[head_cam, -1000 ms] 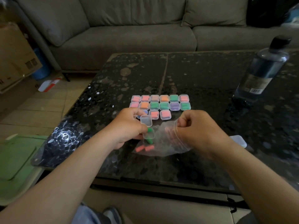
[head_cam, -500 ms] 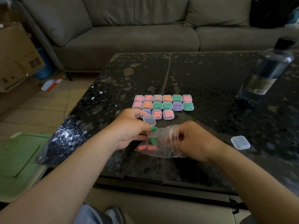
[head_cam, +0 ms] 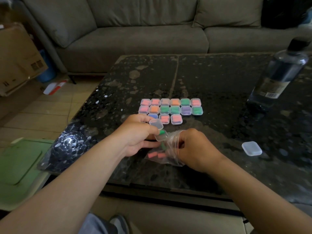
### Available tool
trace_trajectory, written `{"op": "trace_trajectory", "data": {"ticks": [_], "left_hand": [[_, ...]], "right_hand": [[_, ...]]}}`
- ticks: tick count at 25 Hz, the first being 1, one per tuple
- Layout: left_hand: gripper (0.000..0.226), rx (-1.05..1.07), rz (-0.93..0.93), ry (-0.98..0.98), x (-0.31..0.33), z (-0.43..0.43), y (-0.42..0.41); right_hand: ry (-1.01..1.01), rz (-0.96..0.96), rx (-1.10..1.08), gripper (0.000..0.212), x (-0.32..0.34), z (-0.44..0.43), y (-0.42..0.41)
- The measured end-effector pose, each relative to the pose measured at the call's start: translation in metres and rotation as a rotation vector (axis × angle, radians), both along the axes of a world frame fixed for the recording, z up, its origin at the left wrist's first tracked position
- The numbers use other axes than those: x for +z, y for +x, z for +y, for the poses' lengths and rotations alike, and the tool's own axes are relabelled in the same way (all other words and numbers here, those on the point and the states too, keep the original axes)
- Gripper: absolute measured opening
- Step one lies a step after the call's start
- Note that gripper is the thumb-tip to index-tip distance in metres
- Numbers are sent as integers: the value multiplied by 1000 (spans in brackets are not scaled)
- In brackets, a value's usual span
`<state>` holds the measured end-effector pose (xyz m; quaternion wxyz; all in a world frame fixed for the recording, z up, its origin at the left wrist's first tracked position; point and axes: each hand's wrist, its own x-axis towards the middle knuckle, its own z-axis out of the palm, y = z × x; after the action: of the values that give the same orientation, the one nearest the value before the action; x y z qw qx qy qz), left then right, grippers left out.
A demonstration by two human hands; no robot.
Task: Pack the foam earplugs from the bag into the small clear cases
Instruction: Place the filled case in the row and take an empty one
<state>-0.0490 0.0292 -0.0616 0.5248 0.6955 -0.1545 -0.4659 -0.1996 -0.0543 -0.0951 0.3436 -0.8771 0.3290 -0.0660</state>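
Holding an open clear case (head_cam: pixel 160 136) at centre frame, one green earplug (head_cam: pixel 162 132) inside.
Left hand (head_cam: pixel 135 135) pinches the case; right hand (head_cam: pixel 195 147) clutches the bag (head_cam: pixel 162 157) just beneath it.

A dark, speckled stone table (head_cam: pixel 211 78) with a seam running front to back carries a block of closed small clear cases (head_cam: pixel 170 108) near its middle, set edge to edge in two rows of six with a shorter, partly hidden third row nearer the viewer, each holding pink, orange, green, purple or blue earplugs. A clear bottle (head_cam: pixel 278 73) with a black cap stands at the far right, and one closed empty case (head_cam: pixel 251 148) lies alone well to the right of the block. Towards the near edge lies a crumpled clear bag (head_cam: pixel 162 160) with pink earplugs (head_cam: pixel 156 155) inside, and a glinting bundle of clear plastic (head_cam: pixel 69 146) sits on the near left corner.
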Motion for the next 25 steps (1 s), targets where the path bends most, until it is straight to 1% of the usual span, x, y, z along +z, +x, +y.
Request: {"op": "trace_trajectory", "data": {"ticks": [3, 6, 8, 11, 14, 15, 18, 20, 23, 25], "left_hand": [[35, 16, 17, -3, -1, 0, 0], [36, 21, 12, 1, -1, -1, -1], [36, 21, 3, 6, -2, -2, -3], [36, 21, -8, 6, -1, -2, -5], [36, 31, -11, -8, 0, -3, -7], [37, 31, -18, -16, 0, -3, -8], [39, 25, -86, -24, 2, -2, -7], [36, 17, -133, -11, 7, 0, -5], [33, 4, -114, -33, 15, 6, 2], [33, -38, -53, -55, 19, 10, 3]], "right_hand": [[-50, 19, -13, 15, 3, 2, 1], [-71, 48, -12, 26, 13, 6, 0], [-67, 76, -9, 30, 18, 7, 0], [-40, 74, -4, 24, 20, 9, 0], [-60, 92, 23, 36, 19, 11, 0], [-81, 98, 34, 34, 18, 10, 1], [-141, 87, 53, 18, 16, 8, 2], [-153, 89, 51, 15, 15, 8, 2], [-141, 95, 72, 21, 15, 12, 2], [-159, 86, 101, 35, 17, 16, 3]]}}
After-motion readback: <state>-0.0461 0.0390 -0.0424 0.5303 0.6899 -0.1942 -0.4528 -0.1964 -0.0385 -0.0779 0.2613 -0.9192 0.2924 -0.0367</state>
